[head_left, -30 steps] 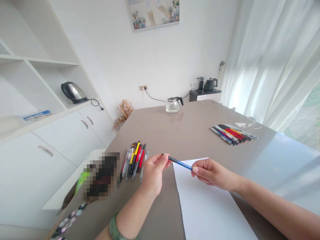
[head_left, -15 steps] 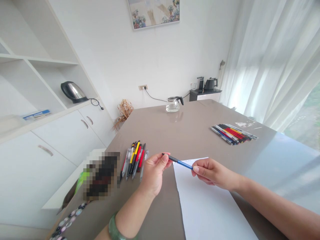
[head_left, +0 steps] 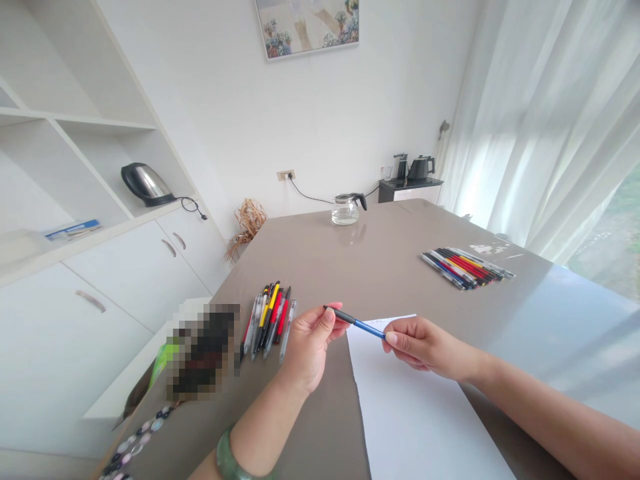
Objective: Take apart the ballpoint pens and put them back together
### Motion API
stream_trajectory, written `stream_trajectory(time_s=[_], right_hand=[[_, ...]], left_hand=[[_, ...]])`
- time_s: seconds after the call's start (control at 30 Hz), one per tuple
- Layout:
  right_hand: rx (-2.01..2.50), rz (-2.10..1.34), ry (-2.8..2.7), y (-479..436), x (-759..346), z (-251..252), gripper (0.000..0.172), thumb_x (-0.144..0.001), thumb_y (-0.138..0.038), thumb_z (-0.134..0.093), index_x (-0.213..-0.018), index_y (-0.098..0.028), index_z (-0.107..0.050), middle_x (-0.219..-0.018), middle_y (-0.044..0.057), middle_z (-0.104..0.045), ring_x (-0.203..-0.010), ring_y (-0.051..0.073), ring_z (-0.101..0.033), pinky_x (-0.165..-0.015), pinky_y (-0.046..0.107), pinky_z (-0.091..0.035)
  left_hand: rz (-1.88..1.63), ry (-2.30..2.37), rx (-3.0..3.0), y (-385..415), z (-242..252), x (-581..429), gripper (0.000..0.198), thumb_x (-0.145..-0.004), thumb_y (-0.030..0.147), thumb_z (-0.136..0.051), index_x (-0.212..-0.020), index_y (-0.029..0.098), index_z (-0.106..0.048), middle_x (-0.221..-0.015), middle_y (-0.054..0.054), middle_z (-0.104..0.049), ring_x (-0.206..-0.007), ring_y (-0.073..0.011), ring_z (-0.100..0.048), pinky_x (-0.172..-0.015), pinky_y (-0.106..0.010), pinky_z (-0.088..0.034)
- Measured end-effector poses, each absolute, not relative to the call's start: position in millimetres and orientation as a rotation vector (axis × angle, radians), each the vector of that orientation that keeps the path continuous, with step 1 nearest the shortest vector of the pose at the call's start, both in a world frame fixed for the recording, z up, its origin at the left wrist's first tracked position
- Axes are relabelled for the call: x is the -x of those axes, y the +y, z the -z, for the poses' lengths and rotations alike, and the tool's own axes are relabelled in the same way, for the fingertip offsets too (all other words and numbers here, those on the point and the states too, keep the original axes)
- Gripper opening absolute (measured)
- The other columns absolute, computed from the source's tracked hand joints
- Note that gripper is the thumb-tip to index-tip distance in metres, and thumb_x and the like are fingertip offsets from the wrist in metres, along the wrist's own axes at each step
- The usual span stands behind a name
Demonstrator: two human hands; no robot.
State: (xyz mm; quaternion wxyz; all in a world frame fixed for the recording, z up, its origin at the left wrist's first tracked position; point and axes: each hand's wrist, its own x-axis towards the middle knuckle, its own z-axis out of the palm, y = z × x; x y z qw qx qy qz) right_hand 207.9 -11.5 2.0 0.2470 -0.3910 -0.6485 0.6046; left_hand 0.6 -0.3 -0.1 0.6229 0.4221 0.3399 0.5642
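Note:
A blue pen (head_left: 369, 329) with a black grip section is held between both hands above the top of a white sheet of paper (head_left: 410, 413). My left hand (head_left: 311, 340) pinches its dark tip end between thumb and fingers. At the blue end, my right hand (head_left: 417, 343) is closed round the barrel. Faint handwriting shows near the paper's top edge, partly covered by the pen. Left of my left hand lies a loose group of pens (head_left: 270, 320), clear, red, yellow and black. A neater row of pens (head_left: 465, 268) rests at the right, beyond my right hand.
A glass pot with a black handle (head_left: 346, 210) stands at the table's far end. White paper scraps (head_left: 493, 248) lie behind the right-hand pens. A bead strand (head_left: 137, 443) and a blurred-out dark item (head_left: 205, 350) are at the left edge of the brown table (head_left: 320, 260).

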Motion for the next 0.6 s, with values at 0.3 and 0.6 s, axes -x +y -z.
stream_trajectory(time_s=[0.3, 0.6], right_hand=[[1.074, -1.649, -1.751, -11.7, -207.3, -0.3, 0.036, -0.079, -0.049, -0.041, -0.074, -0.014, -0.049, -0.047, -0.007, -0.029, -0.04, 0.005, -0.027, -0.039, 0.02, -0.021], [1.069, -1.629, -1.768, -11.7, -207.5, 0.4, 0.034, -0.08, -0.047, -0.041, -0.075, -0.014, -0.05, -0.048, -0.007, -0.03, -0.041, 0.005, -0.027, -0.039, 0.019, -0.021]], left_hand=[[-1.272, 0.755, -0.96, -0.3, -1.1, -1.4, 0.017, -0.075, 0.027, -0.057, -0.089, 0.017, -0.061, -0.081, -0.005, -0.065, -0.077, -0.0144, -0.06, -0.069, -0.025, -0.045], [-1.324, 0.808, -0.992, 0.8, -0.5, 0.1, 0.013, -0.073, 0.025, -0.06, -0.079, 0.014, -0.064, -0.077, -0.003, -0.064, -0.072, -0.011, -0.059, -0.068, -0.022, -0.045]])
